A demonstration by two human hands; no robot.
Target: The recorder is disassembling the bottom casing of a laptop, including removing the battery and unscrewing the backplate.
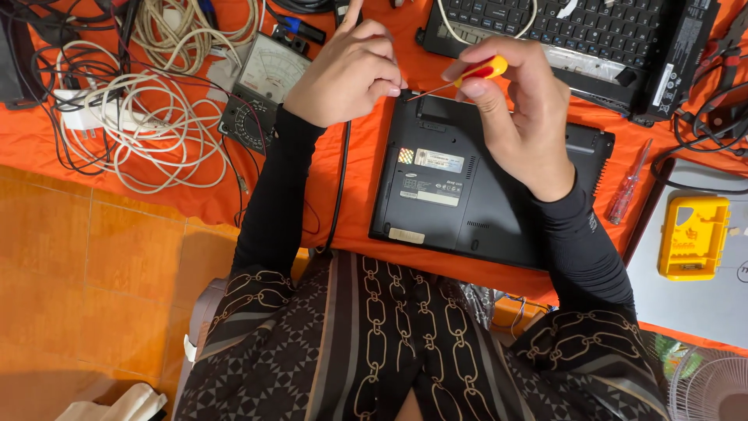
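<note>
The right hand [518, 109] has its grip clenched around a red-and-yellow screwdriver [460, 78]. The left hand [347, 74] pinches the screwdriver's tip above the upturned black laptop [467, 203].

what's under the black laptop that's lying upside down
The black laptop lies bottom-up on an orange cloth, which shows all around it. Whether anything sits between the two is hidden by the laptop itself. The right hand covers its upper edge.

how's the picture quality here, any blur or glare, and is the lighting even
Head view: lighting soft and even, shadows faint; slight sheen on the silver label of the upturned black laptop; mild wide-angle bending toward the edges; the left hand and the right hand gripping the red-and-yellow-handled screwdriver look sharp, no motion blur.
</note>
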